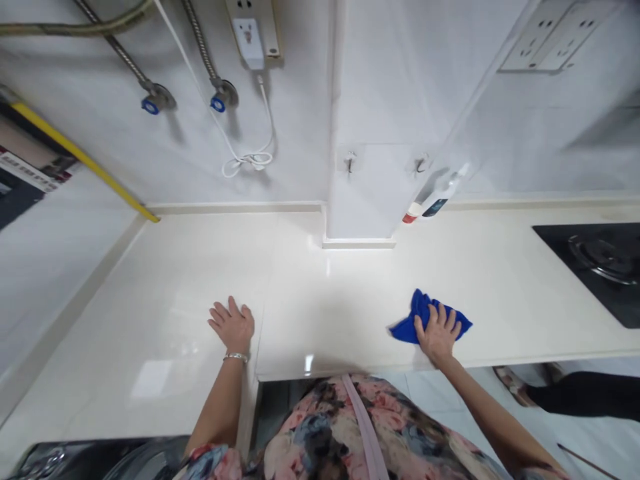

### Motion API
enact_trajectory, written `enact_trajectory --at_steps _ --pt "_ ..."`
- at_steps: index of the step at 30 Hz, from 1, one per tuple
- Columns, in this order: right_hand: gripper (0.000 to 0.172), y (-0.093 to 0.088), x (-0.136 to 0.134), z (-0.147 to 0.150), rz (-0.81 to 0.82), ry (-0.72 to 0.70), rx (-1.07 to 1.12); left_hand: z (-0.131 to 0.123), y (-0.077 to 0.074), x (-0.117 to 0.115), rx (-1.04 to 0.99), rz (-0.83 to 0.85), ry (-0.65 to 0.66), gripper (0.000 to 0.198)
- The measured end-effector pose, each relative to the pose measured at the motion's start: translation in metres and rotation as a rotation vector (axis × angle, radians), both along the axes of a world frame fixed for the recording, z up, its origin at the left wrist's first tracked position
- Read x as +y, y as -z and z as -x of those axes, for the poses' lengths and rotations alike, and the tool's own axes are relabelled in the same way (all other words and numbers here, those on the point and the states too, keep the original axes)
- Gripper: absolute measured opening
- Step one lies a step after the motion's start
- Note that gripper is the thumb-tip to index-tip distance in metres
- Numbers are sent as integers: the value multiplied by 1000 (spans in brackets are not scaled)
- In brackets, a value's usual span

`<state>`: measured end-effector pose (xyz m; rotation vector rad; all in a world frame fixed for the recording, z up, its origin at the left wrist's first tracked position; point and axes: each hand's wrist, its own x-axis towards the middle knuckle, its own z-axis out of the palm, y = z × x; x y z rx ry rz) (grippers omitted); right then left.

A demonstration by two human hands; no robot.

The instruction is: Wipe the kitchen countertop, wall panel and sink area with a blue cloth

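Note:
My left hand point(233, 328) lies palm down on the white countertop point(310, 293), its fingers spread and nothing in them. A silver bracelet point(235, 357) circles that wrist. Over to the right, my right hand point(438, 335) presses on a crumpled blue cloth point(406, 329), fingers bent over it. The cloth rests on the counter and sticks out on both sides of the hand; the part beneath the palm is hidden.
A black gas stove point(595, 260) is set into the counter at right. White bottles point(440, 193) stand beside the wall pillar point(365, 193). A yellow pipe point(85, 160) runs down to the left corner. Another person's leg point(580, 393) shows at lower right.

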<state>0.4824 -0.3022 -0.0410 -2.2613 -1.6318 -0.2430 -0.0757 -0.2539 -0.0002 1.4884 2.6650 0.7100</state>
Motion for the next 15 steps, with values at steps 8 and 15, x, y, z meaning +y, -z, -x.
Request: enact_trajectory --at_steps 8,15 --pt "63 -14 47 152 87 -598 25 -3 4 -4 60 -16 18 64" --pt "66 -31 131 254 154 -955 71 1 10 -6 128 -6 5 60"
